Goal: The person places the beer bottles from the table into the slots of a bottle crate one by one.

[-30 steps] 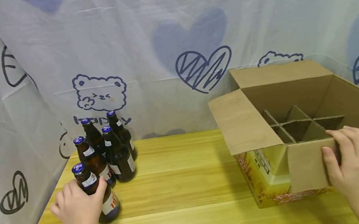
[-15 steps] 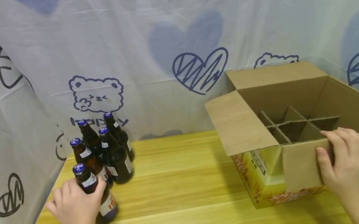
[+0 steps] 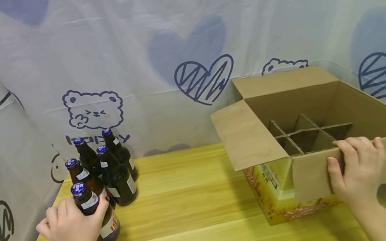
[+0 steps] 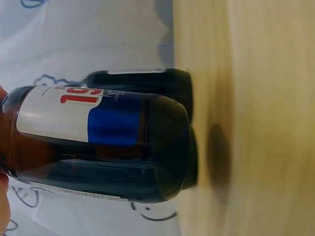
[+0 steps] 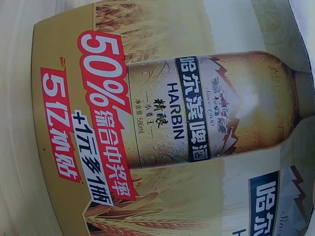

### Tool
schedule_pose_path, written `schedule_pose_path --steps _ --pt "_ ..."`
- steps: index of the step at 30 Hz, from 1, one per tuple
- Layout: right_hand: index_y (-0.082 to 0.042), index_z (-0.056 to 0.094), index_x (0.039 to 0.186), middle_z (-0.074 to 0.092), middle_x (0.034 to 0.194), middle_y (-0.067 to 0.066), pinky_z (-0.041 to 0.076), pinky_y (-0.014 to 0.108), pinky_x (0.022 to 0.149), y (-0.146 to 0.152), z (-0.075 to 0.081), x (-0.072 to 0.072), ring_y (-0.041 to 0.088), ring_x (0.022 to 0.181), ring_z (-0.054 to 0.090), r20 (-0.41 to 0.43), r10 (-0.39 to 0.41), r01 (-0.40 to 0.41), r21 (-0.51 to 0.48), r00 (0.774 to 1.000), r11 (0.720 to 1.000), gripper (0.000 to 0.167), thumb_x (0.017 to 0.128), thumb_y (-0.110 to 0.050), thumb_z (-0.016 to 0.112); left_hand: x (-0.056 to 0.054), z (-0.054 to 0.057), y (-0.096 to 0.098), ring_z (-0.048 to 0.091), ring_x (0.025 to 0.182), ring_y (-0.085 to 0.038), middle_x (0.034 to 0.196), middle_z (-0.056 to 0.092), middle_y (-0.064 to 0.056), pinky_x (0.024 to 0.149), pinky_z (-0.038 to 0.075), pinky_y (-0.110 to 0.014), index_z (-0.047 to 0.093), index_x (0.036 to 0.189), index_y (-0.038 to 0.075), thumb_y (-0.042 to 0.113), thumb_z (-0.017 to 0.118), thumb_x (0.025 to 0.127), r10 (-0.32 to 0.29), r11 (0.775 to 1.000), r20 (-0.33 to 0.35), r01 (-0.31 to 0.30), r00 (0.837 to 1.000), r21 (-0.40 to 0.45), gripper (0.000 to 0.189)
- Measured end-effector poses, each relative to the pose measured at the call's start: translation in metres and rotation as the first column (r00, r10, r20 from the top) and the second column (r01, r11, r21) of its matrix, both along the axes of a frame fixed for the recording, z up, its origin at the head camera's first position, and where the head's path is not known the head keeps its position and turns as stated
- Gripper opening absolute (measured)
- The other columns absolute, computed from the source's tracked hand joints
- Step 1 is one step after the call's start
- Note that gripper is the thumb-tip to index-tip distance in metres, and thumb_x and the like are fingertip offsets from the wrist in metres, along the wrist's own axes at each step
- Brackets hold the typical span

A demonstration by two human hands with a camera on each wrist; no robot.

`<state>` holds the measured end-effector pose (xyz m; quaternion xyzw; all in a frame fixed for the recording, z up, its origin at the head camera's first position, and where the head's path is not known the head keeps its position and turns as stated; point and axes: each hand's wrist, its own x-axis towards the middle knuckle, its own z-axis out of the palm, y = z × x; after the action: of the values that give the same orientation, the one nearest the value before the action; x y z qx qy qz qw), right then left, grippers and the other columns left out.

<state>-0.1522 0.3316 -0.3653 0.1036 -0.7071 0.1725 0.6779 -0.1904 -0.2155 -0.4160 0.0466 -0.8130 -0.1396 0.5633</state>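
My left hand (image 3: 74, 227) grips the nearest brown beer bottle (image 3: 110, 226) around its neck and shoulder, thumb on the right side. The bottle is upright, with a blue cap and a white label with red figures. In the left wrist view this bottle (image 4: 98, 142) shows its base close over the wooden table, with a dark shadow beside it. My right hand (image 3: 361, 172) holds the front flap of an open cardboard beer carton (image 3: 311, 177), fingers over the top edge and thumb on the outer face. Its printed side (image 5: 162, 118) fills the right wrist view.
Several more capped beer bottles (image 3: 117, 181) stand grouped behind the gripped one on the table's (image 3: 185, 208) left. Crossed cardboard dividers (image 3: 303, 132) split the carton's inside into cells. A side flap (image 3: 247, 134) sticks out leftward. A printed curtain (image 3: 143, 60) hangs behind.
The head view has turned, shifting the scene leftward. Against the other bottles, the gripped bottle has risen slightly and shifted a little right. My right hand keeps its hold on the carton flap.
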Motion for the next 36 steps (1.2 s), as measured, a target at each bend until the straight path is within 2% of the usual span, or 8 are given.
schedule_pose_path --steps 8,15,20,24,27,30,32,36 --pt "0.006 0.062 0.093 0.056 0.091 0.027 0.022 0.058 0.111 0.002 0.005 0.011 0.048 0.094 0.048 0.123 0.002 -0.008 0.046 0.992 0.999 0.063 0.097 -0.054 0.043 0.009 0.023 0.011 0.042 0.074 -0.043 0.074 0.058 -0.027 0.069 0.023 -0.056 0.054 0.075 -0.010 0.062 0.053 0.074 -0.052 0.998 0.000 0.052 0.999 -0.019 0.072" --pt "0.005 0.064 0.100 0.061 0.097 0.026 0.025 0.057 0.112 0.014 0.011 0.021 0.046 0.099 0.051 0.292 -0.056 0.006 0.170 0.955 0.986 0.059 0.098 -0.050 0.043 0.013 0.041 0.025 0.046 0.073 -0.043 0.074 0.059 -0.026 0.068 0.024 -0.054 0.054 0.074 -0.010 0.063 0.053 0.075 -0.102 0.994 -0.025 0.101 0.994 -0.050 0.073" --pt "0.001 0.064 0.104 0.061 0.100 0.023 0.024 0.055 0.113 0.021 0.019 0.030 0.044 0.102 0.051 0.415 -0.094 -0.003 0.228 0.905 0.974 0.064 0.099 -0.057 0.038 0.018 0.055 0.040 0.047 0.073 -0.042 0.070 0.058 -0.024 0.070 0.027 -0.055 0.052 0.072 -0.008 0.062 0.054 0.076 -0.164 0.984 -0.022 0.162 0.986 -0.068 0.070" --pt "-0.004 0.066 0.110 0.063 0.103 0.019 0.023 0.051 0.116 0.028 0.029 0.040 0.040 0.104 0.052 0.519 -0.128 -0.027 0.280 0.845 0.960 0.070 0.097 -0.065 0.035 0.019 0.065 0.051 0.046 0.072 -0.041 0.068 0.056 -0.022 0.072 0.028 -0.056 0.051 0.070 -0.005 0.061 0.054 0.077 -0.211 0.974 -0.021 0.209 0.977 -0.087 0.067" --pt "-0.008 0.066 0.116 0.065 0.108 0.016 0.023 0.048 0.118 0.032 0.038 0.047 0.037 0.106 0.054 0.592 -0.155 -0.054 0.321 0.791 0.946 0.061 0.094 -0.061 0.046 0.018 0.071 0.057 0.048 0.073 -0.040 0.068 0.057 -0.022 0.073 0.028 -0.056 0.051 0.070 -0.005 0.062 0.054 0.077 -0.240 0.966 -0.016 0.238 0.971 -0.104 0.067" --pt "-0.011 0.066 0.119 0.066 0.111 0.015 0.025 0.048 0.117 0.036 0.044 0.050 0.036 0.106 0.056 0.629 -0.162 -0.084 0.342 0.761 0.936 0.052 0.090 -0.053 0.059 0.017 0.078 0.063 0.047 0.072 -0.039 0.067 0.056 -0.020 0.074 0.028 -0.055 0.051 0.069 -0.004 0.062 0.054 0.077 -0.273 0.956 -0.014 0.270 0.962 -0.117 0.066" --pt "-0.010 0.066 0.119 0.067 0.111 0.015 0.026 0.050 0.116 0.037 0.046 0.051 0.036 0.106 0.057 0.633 -0.154 -0.096 0.343 0.759 0.934 0.051 0.087 -0.049 0.064 0.016 0.082 0.067 0.046 0.071 -0.038 0.066 0.055 -0.018 0.073 0.028 -0.053 0.050 0.069 -0.003 0.061 0.055 0.078 -0.295 0.949 -0.016 0.290 0.956 -0.123 0.065" --pt "-0.009 0.068 0.117 0.069 0.109 0.015 0.029 0.051 0.115 0.038 0.046 0.051 0.037 0.103 0.059 0.603 -0.127 -0.101 0.331 0.787 0.938 0.054 0.084 -0.051 0.065 0.014 0.094 0.077 0.043 0.069 -0.036 0.065 0.053 -0.016 0.073 0.026 -0.053 0.050 0.068 -0.001 0.060 0.056 0.078 -0.344 0.933 -0.024 0.339 0.939 -0.125 0.062"
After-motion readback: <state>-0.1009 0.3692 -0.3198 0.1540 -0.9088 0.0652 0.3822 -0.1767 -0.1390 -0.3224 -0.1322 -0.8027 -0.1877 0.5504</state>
